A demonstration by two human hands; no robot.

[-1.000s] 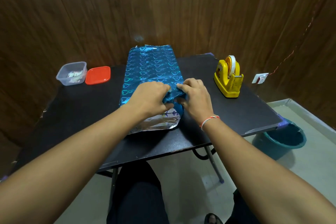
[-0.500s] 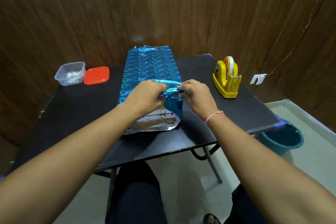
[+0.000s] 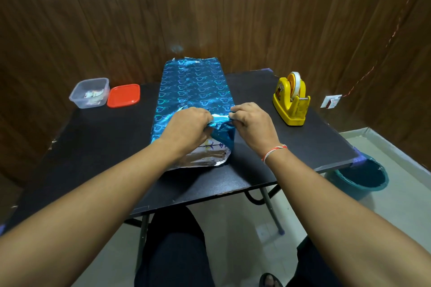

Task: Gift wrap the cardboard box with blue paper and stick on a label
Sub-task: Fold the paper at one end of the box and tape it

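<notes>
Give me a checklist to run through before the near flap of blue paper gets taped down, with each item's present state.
1. Both hands on the fold: ok. The left hand and right hand pinch the blue paper at the near end.
2. Box covered at the near end: not ok. Printed box face shows below the fold.
3. Tape within reach: ok. The yellow tape dispenser stands on the table, beside the right hand.
4. Tape piece ready: cannot tell.
5. Label supply: cannot tell. The clear container holds small items; its red lid lies beside it.
</notes>
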